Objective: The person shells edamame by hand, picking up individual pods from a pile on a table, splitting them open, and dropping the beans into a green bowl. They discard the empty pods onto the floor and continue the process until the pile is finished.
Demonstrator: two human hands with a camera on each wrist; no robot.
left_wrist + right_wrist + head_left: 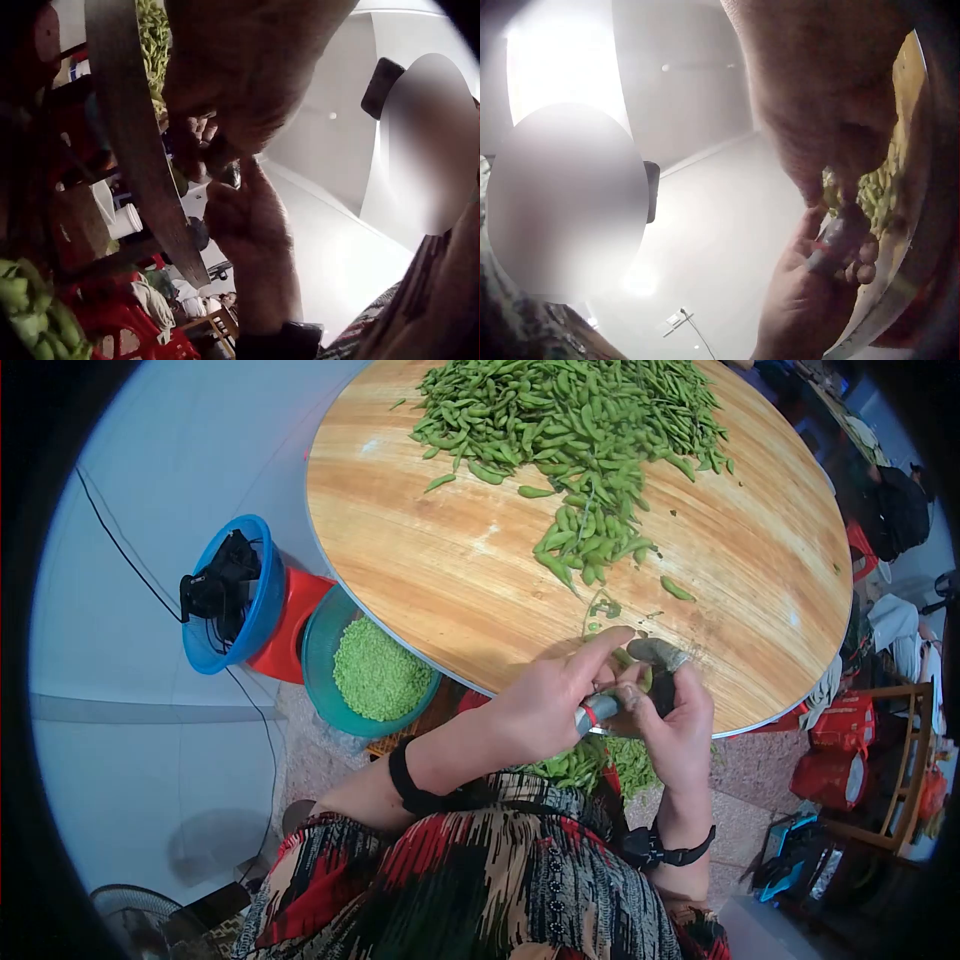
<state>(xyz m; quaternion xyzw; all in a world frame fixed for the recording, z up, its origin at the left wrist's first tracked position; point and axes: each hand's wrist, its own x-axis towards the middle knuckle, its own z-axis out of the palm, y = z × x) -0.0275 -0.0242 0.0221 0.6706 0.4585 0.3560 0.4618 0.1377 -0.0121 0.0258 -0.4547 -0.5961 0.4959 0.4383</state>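
Note:
Both hands meet over the near edge of the round wooden table. The left hand, a grey cover with a red band on its thumb, curls its fingers around a green pod. From the right side the right hand pinches at the same pod, a grey cover on one finger. In the left wrist view the right hand touches the left hand; the right wrist view has the left hand below the right hand. A large heap of green pods covers the table's far part.
A teal basin of shelled beans stands below the table at left, beside a red stool and a blue basin holding black items. More pods lie below the near edge. A loose pod lies near the hands.

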